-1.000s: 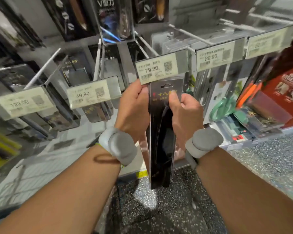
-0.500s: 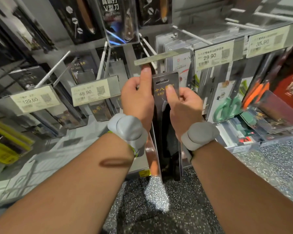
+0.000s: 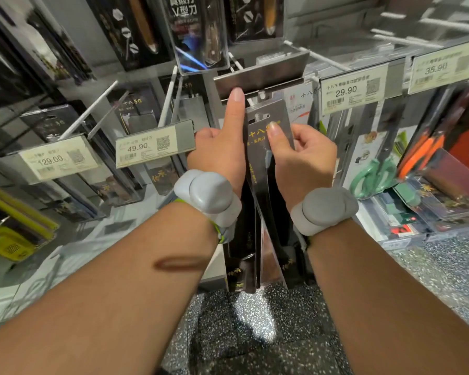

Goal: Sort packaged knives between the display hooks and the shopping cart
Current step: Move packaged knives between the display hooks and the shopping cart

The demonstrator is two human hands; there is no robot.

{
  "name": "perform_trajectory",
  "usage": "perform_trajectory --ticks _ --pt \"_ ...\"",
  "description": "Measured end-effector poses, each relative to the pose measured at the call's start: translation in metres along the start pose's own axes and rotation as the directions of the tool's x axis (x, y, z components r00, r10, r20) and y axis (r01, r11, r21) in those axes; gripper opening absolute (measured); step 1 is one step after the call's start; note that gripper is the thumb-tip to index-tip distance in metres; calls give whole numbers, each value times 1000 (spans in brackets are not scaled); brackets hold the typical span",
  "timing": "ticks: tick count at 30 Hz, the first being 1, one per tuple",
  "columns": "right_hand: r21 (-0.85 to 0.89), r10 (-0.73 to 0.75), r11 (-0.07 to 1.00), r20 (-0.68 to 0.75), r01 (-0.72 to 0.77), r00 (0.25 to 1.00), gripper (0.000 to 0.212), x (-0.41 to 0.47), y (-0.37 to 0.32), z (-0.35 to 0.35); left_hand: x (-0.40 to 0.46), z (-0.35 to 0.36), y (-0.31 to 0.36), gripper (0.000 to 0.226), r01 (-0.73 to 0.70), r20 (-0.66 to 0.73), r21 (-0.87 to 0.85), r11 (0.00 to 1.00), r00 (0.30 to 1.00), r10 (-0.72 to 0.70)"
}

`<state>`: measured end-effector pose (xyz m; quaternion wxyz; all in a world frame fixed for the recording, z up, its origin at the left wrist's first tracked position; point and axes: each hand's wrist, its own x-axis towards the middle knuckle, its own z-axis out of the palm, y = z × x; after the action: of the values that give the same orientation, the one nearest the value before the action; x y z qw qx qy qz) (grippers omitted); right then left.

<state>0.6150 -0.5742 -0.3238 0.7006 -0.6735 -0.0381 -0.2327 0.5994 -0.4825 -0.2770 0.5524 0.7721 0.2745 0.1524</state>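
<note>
A long black packaged knife (image 3: 266, 116) with gold lettering hangs upright in front of the display. My right hand (image 3: 303, 158) pinches it near the top, thumb on its front. Its hang hole sits just below the white tip of a display hook (image 3: 261, 96). With a straight index finger my left hand (image 3: 220, 155) pushes the hook's grey price-tag flap (image 3: 260, 74) upward, its other fingers curled. More black knife packs (image 3: 240, 266) hang behind, below my wrists. The shopping cart is out of view.
Hooks with price tags 129.00 (image 3: 54, 158), 49.90 (image 3: 146, 146), 29.90 (image 3: 349, 90) and 35.90 (image 3: 441, 67) stick out on both sides. Green scissors (image 3: 374, 174) and boxed goods lie at right. A yellow item (image 3: 8, 244) sits at far left. Speckled floor (image 3: 255, 334) is below.
The 79.90 tag flap has been tipped up by my left index finger. The knife pack has risen with my right hand toward the hook tip.
</note>
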Motion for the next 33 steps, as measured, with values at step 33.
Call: perform_trajectory --ticks 33 --pt "-170 53 985 62 -41 997 34 48 34 -3 13 -2 -1 101 -102 30 193 976 995 98"
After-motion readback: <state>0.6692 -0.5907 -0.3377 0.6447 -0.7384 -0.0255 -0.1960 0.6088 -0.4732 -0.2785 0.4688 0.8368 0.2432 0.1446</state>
